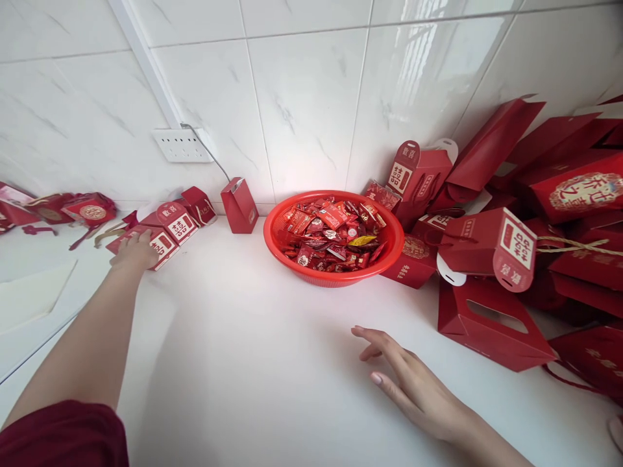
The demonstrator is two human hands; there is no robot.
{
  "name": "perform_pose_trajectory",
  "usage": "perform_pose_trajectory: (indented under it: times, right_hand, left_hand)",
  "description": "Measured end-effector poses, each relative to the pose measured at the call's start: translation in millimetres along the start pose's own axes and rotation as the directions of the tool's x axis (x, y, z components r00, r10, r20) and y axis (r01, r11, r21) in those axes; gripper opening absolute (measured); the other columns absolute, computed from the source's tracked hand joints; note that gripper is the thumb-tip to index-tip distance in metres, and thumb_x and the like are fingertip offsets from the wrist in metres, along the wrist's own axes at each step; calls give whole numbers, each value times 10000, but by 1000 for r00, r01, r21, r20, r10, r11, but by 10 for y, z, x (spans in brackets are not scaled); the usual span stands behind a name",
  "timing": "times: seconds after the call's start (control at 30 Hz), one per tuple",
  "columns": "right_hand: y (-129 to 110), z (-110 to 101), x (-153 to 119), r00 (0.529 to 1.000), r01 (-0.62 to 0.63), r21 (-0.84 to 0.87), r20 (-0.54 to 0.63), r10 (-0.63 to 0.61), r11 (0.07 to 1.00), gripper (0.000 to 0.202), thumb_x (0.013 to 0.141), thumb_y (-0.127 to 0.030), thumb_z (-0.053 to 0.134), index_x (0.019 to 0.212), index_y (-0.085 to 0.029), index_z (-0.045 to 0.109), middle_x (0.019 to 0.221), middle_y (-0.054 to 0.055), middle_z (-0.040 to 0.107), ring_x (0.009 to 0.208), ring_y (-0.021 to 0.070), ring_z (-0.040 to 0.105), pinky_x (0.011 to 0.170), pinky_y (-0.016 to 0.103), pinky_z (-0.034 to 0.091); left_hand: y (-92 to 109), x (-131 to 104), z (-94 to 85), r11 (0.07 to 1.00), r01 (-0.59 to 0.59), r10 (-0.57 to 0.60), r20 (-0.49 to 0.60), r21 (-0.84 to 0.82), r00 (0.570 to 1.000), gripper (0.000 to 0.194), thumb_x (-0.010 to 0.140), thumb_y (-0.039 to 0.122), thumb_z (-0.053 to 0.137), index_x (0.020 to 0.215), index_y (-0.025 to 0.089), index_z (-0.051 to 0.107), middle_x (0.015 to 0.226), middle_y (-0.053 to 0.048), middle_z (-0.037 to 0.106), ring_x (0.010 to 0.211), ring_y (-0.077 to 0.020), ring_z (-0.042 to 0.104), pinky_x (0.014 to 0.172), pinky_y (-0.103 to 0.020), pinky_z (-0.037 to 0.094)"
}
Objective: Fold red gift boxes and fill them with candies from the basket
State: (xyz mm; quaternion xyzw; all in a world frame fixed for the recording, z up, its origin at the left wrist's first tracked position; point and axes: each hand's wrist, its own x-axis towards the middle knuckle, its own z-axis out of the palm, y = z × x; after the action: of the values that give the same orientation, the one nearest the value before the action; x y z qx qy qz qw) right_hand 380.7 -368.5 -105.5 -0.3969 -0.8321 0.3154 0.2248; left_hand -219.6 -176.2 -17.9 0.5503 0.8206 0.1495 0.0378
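Observation:
At the left, my left hand (132,251) reaches out with its fingers over a small red gift box (164,246) with a white double-happiness label. Part of that box is covered by the hand. A similar red box (178,222) lies directly behind it. My right hand (413,383) hovers over the white counter (253,376), fingers loosely apart, holding nothing. Beyond it stands a red plastic basket (335,279) full of wrapped candies (326,233), mostly red, with one yellow wrapper (363,240).
A small upright red box (240,206) stands against the tiled wall below a white socket strip (182,144). Many red gift boxes (487,246) are heaped at the right. More decorated boxes (90,209) lie along the wall at far left. Something skin-coloured shows at the right edge.

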Motion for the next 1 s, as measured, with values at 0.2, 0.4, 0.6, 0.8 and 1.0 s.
perform_pose_trajectory:
  times: [0.2,0.4,0.6,0.8,1.0]
  right_hand:
    - [27,-27,11,999,-27,-16,-18,26,1000,509,1032,-325,368,1507,-366,188,1295,92,574,1087,197,642,914,374,550]
    - [36,-2,25,999,-31,-36,18,31,999,508,1027,-313,394,1497,-362,206,1274,86,593,1074,187,652,916,359,553]
    - [49,-19,30,999,-51,-58,-10,50,997,495,1025,-309,397,1487,-373,231,1261,66,603,1060,175,658,906,333,557]
    - [32,-7,20,999,-47,-57,12,48,997,487,1026,-316,403,1479,-373,233,1275,62,600,1069,171,654,918,335,553]
    - [-30,-27,50,1000,-8,-50,2,8,999,469,1027,-303,405,1477,-335,278,1365,87,546,1060,173,658,927,330,549]
  left_hand:
    - [-115,-179,17,977,211,-209,-76,12,975,858,759,148,598,1539,147,242,1625,-214,156,1486,-444,106,1042,-773,164]
    - [-188,96,76,984,178,-178,-116,-8,977,872,709,102,584,1515,20,264,1597,-287,170,1480,-458,100,1076,-727,140]
    - [-135,178,199,997,80,-79,-140,-1,987,899,682,124,617,1486,-66,262,1574,-338,168,1471,-459,85,1100,-682,117]
    - [-74,169,158,994,100,-95,-122,35,988,910,684,167,661,1483,-34,275,1579,-320,166,1444,-482,107,1094,-674,131]
    - [-11,264,-7,980,173,-169,-41,97,985,897,697,188,656,1486,-17,284,1567,-327,195,1430,-497,182,1077,-625,229]
